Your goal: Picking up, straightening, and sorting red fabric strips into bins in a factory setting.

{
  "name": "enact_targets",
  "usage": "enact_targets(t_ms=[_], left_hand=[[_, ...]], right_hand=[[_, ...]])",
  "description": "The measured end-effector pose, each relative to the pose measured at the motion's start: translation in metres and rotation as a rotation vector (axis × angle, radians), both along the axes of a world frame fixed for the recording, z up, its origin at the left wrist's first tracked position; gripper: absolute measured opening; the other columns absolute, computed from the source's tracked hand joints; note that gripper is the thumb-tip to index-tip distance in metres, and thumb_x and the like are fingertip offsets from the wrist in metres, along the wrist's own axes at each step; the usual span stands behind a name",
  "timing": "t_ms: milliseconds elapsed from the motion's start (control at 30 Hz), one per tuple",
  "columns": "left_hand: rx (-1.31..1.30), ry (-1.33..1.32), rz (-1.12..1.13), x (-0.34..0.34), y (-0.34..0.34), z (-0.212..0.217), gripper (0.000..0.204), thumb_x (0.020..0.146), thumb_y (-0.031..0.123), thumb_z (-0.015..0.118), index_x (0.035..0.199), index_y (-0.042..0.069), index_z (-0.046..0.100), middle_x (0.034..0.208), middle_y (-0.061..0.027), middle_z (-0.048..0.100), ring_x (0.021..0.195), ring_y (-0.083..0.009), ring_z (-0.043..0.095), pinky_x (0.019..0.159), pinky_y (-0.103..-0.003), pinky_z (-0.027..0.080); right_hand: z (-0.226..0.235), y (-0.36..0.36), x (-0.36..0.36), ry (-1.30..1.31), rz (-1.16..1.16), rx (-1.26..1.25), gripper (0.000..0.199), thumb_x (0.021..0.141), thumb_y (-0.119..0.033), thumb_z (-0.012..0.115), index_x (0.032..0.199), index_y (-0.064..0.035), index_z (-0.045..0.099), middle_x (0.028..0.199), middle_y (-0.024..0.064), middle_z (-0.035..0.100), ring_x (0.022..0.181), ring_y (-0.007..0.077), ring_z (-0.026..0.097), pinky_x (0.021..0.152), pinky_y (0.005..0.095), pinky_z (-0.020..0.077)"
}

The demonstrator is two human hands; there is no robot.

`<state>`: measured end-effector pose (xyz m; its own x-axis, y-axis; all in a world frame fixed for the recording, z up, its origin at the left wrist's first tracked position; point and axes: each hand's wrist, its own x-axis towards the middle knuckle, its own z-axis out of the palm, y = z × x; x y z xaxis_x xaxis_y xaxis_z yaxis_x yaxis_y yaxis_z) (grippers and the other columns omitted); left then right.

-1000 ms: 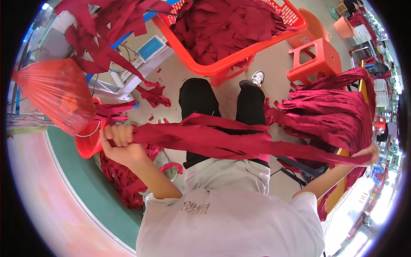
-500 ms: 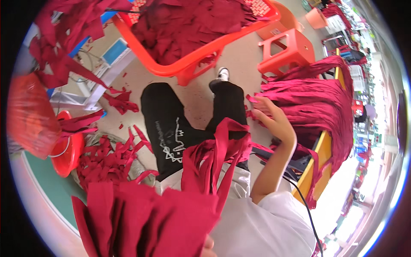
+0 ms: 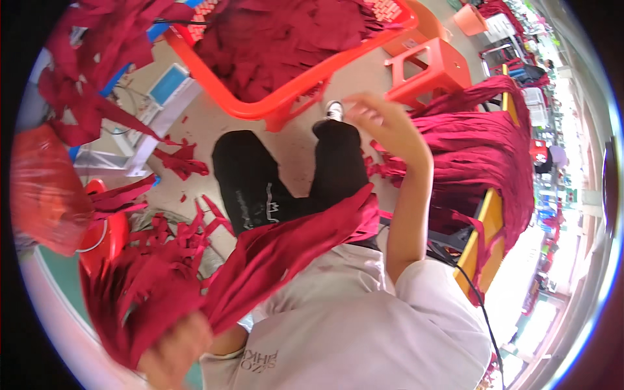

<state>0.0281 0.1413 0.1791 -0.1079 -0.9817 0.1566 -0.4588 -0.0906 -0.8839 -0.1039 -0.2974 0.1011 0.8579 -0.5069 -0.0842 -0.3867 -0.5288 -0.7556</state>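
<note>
Clenched low at near left, your left hand (image 3: pixel 174 351) bunches the dark red fabric strips (image 3: pixel 273 253) draped over your lap; soft, light and floppy, so grab them gathered. Your right hand (image 3: pixel 383 123) hangs spread, empty.

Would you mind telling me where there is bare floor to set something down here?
Bare floor shows between the orange basket and the white table frame. It is crowded with red scraps lower left, and the red strip pile fills the right, beside the orange stool.
</note>
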Motion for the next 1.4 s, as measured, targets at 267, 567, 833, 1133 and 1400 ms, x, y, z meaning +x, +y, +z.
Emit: enact_targets(t_ms=[267, 567, 833, 1133, 1400], left_hand=[[0.704, -2.279, -0.001, -0.033, -0.113, -0.148, 0.016, 0.088, 0.017, 0.045, 0.076, 0.006, 0.05, 0.043, 0.0062, 0.022, 0.036, -0.0084, 0.02, 0.042, -0.027, 0.019], [0.734, -2.158, 0.036, -0.047, -0.121, -0.219, 0.018, 0.092, 0.017, 0.046, 0.086, 0.005, 0.057, 0.045, 0.0048, 0.025, 0.038, -0.008, 0.024, 0.042, -0.026, 0.024], [0.748, -2.18, 0.057, -0.05, -0.131, -0.225, 0.017, 0.093, 0.018, 0.046, 0.088, 0.005, 0.056, 0.046, 0.0045, 0.027, 0.039, -0.0084, 0.024, 0.043, -0.026, 0.025], [0.805, -2.179, 0.041, -0.052, -0.119, -0.222, 0.018, 0.095, 0.019, 0.045, 0.088, 0.006, 0.057, 0.046, 0.0047, 0.028, 0.039, -0.0084, 0.027, 0.044, -0.025, 0.025], [0.703, -2.364, -0.049, -0.061, -0.164, -0.149, 0.071, 0.099, 0.061, 0.028, 0.107, -0.001, 0.061, 0.05, 0.0056, 0.031, 0.044, -0.0071, 0.027, 0.046, -0.024, 0.026]], right_hand=[[-0.041, -0.087, 0.189, -0.308, -0.122, 0.273, 0.025, 0.09, -0.018, 0.057, 0.101, 0.0021, 0.068, 0.085, 0.0076, 0.071, 0.079, 0.0079, 0.066, 0.071, 0.0224, 0.0509], [-0.096, -0.069, 0.306, 0.164, -0.449, -0.579, 0.073, 0.077, -0.041, 0.071, 0.126, 0.0004, 0.037, 0.124, 0.0256, 0.052, 0.112, 0.0433, 0.055, 0.092, 0.0497, 0.0472], [-0.101, -0.112, 0.278, 0.001, -0.213, -0.625, 0.029, 0.088, -0.025, 0.053, 0.101, 0.0004, 0.05, 0.092, 0.0302, 0.066, 0.084, 0.0464, 0.065, 0.076, 0.0548, 0.0512], [0.07, 0.04, 0.104, -0.795, 0.005, 0.007, 0.036, 0.102, -0.012, 0.039, 0.132, 0.0077, 0.043, 0.111, 0.0217, 0.067, 0.094, 0.024, 0.068, 0.088, 0.0328, 0.0503], [0.002, 0.14, -0.016, -0.046, 0.638, 0.671, 0.048, 0.089, 0.007, 0.044, 0.136, 0.0026, 0.045, 0.103, 0.0141, 0.067, 0.081, 0.0195, 0.069, 0.06, 0.027, 0.0532]])
